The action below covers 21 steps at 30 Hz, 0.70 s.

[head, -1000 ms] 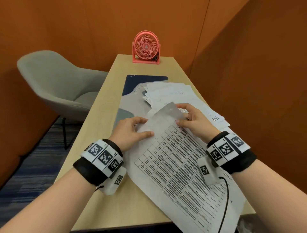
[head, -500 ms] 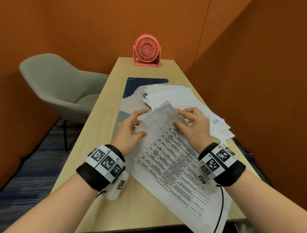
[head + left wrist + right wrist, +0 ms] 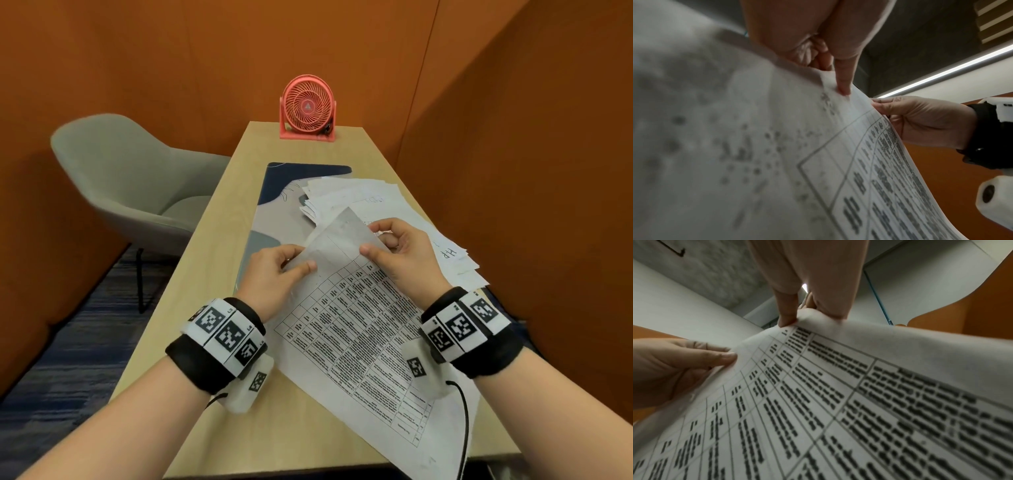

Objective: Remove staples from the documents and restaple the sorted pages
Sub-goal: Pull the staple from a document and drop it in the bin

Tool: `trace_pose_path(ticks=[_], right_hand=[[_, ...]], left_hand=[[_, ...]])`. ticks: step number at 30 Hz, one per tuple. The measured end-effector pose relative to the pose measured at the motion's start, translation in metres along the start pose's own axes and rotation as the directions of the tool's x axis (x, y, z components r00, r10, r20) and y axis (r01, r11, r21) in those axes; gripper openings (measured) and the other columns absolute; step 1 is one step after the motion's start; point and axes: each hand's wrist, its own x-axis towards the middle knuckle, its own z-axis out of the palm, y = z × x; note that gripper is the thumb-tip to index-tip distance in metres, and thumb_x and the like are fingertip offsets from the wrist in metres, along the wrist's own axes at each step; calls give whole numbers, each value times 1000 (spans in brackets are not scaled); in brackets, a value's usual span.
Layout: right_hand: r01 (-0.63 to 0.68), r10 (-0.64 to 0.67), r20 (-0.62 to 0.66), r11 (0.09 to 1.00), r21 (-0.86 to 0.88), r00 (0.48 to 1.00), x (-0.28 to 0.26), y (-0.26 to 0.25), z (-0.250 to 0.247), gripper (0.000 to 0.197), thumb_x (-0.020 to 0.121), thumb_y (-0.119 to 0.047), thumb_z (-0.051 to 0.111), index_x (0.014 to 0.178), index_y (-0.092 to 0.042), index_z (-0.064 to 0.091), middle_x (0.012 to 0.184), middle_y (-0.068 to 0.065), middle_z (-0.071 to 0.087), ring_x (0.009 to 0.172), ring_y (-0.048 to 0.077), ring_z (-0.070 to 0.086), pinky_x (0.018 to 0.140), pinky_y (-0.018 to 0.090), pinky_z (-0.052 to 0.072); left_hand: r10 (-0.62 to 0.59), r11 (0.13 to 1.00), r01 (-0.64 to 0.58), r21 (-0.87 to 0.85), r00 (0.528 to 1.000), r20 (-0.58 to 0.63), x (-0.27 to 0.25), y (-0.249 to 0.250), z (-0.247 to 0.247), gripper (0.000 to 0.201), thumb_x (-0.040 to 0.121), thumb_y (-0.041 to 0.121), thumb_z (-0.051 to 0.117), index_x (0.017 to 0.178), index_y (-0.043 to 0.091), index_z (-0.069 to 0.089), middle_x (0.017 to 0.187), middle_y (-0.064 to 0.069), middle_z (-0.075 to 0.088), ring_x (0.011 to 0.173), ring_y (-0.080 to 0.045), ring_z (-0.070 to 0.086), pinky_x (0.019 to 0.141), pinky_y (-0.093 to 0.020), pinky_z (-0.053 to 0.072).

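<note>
A printed table document lies slanted across the near part of the table, its far corner folded up with the blank back showing. My left hand pinches that corner's left edge between thumb and fingers. My right hand pinches its right edge. The wrist views show the same sheet held by thumb and forefinger of each hand, left and right. No staple, stapler or staple remover shows.
A loose pile of white papers lies beyond my hands on a blue and grey desk mat. A pink desk fan stands at the table's far end. A grey chair sits left; orange walls close in.
Both hands have lifted the folded corner higher and closed into pinches on its edges; earlier the left fingers lay flatter on the sheet. The document has shifted slightly.
</note>
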Motion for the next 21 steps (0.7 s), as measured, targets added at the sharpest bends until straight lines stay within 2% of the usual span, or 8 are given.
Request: trace_pose_path(ticks=[4, 7, 9, 11, 13, 15, 18, 21], right_hand=[[14, -14, -2, 999, -46, 1000, 1, -2, -2, 37, 76, -3, 74, 99, -26, 57, 73, 6, 59, 67, 16, 57, 67, 34, 50], [-8, 12, 13, 963, -268, 1000, 4, 1, -10, 58, 66, -22, 83, 114, -32, 51, 102, -3, 54, 94, 12, 51, 86, 35, 45], [-81, 146, 142, 919, -386, 979, 6, -2, -17, 71, 60, -31, 86, 121, -31, 51, 120, -6, 53, 109, 10, 51, 97, 35, 41], [-141, 262, 273, 908, -394, 926, 9, -6, -24, 47, 63, -24, 85, 105, -22, 64, 107, -3, 68, 97, 11, 65, 90, 36, 49], [-126, 265, 321, 910, -396, 909, 11, -14, -28, 19, 69, -15, 80, 84, -15, 69, 88, 1, 73, 79, 12, 70, 73, 27, 53], [-105, 208, 274, 933, -345, 939, 12, -22, -30, 11, 71, -12, 78, 76, -8, 68, 78, 5, 72, 68, 13, 69, 63, 23, 52], [-60, 83, 145, 986, -157, 986, 13, -37, -35, 31, 66, -18, 77, 87, 3, 68, 87, 18, 71, 78, 30, 69, 76, 43, 56], [-1, -12, 78, 988, 154, 997, 13, -60, -34, 32, 65, -15, 70, 95, -6, 65, 89, 5, 74, 85, 20, 71, 73, 36, 58]], left_hand=[[26, 1000, -26, 7, 999, -47, 1, -3, 1, 5, 85, 15, 65, 84, 18, 68, 83, -3, 71, 80, -19, 68, 79, -37, 54], [143, 984, -137, 109, 989, -47, 0, -3, -2, 13, 87, 13, 63, 79, 24, 62, 75, 5, 67, 71, -4, 61, 70, -23, 49], [231, 965, -221, 142, 971, -58, 0, 0, -6, 16, 86, 13, 63, 76, 24, 56, 71, 1, 63, 68, -10, 57, 65, -24, 45], [306, 945, -294, 142, 949, -75, -1, 5, -9, 12, 83, 20, 62, 79, 24, 53, 73, -4, 63, 70, -17, 56, 65, -29, 45], [319, 946, -309, 98, 940, -119, 0, 12, -13, 21, 83, 21, 65, 86, 33, 48, 78, 6, 62, 74, -12, 60, 67, -23, 47], [288, 957, -282, 61, 922, -259, 2, 15, -22, 39, 81, 17, 71, 101, 35, 43, 89, 12, 63, 86, -5, 61, 76, -13, 44], [156, 982, -187, -4, 831, -534, 10, 16, -43, 82, 71, 28, 79, 134, 27, 28, 127, 2, 51, 119, -11, 47, 100, -24, 33], [-57, 908, -129, -398, 904, -425, 16, 33, -58, 76, 82, 18, 67, 143, 18, 21, 127, -1, 48, 114, -9, 49, 99, -30, 38]])
